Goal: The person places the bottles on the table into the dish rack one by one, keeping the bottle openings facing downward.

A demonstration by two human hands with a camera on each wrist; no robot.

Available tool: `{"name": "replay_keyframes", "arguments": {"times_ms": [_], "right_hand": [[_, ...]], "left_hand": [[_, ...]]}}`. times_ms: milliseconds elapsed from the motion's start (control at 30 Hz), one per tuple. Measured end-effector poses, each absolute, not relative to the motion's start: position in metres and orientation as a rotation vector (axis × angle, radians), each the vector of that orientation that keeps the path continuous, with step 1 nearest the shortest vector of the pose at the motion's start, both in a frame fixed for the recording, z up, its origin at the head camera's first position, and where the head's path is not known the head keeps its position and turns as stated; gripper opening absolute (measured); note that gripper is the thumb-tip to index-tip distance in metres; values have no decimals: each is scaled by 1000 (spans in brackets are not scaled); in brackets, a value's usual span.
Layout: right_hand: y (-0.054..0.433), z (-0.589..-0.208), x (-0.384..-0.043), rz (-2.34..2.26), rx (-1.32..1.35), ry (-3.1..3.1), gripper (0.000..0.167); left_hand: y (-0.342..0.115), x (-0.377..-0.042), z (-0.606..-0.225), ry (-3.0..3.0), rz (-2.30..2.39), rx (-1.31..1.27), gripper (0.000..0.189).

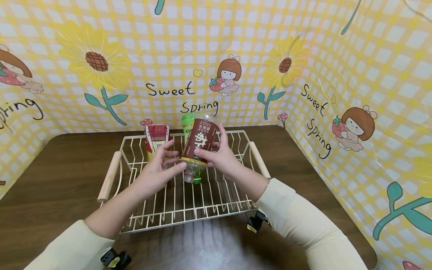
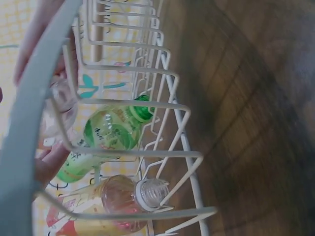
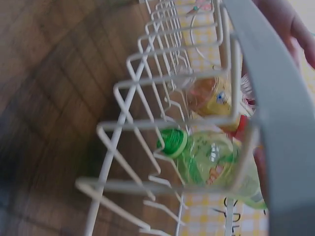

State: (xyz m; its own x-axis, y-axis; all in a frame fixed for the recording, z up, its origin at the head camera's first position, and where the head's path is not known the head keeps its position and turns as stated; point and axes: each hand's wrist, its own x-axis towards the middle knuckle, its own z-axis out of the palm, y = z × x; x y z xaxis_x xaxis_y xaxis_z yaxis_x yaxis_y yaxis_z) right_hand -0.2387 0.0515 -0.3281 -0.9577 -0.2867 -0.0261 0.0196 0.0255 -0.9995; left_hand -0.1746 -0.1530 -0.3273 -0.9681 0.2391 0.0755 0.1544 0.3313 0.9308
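My right hand (image 1: 221, 153) grips a clear plastic bottle with a brown label (image 1: 199, 140), thumb across the label. The bottle is tilted, its neck pointing down over the wire rack (image 1: 189, 209). My left hand (image 1: 158, 167) is on the bottle's left, fingers loosely spread and thumb tip right at its lower side. Behind it, a green bottle (image 1: 187, 120) stands upside down in the rack, green cap (image 2: 142, 109) among the wires. To the left is a red-and-yellow bottle (image 1: 157, 135), also inverted; its uncapped neck (image 2: 152, 193) shows in the left wrist view.
Wooden handles (image 1: 110, 176) flank the rack on the brown table (image 1: 67, 165). A checked cloth with sunflowers (image 1: 162, 45) hangs behind and on the right. Black wrist devices (image 1: 116, 259) sit under both sleeves; rack wires cross both wrist views.
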Motion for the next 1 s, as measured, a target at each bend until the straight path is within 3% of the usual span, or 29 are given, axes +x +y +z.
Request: {"name": "replay_keyframes", "arguments": {"times_ms": [467, 833, 1000], "right_hand": [[93, -328, -263, -1841, -292, 2227, 109], [119, -335, -275, -1700, -320, 2299, 111], [129, -339, -280, -1629, -336, 2367, 112]], "left_hand": [[-220, -163, -311, 2713, 1687, 281, 62], [-274, -175, -336, 2671, 1450, -39, 88], [-281, -177, -351, 2625, 1345, -65, 87]]}}
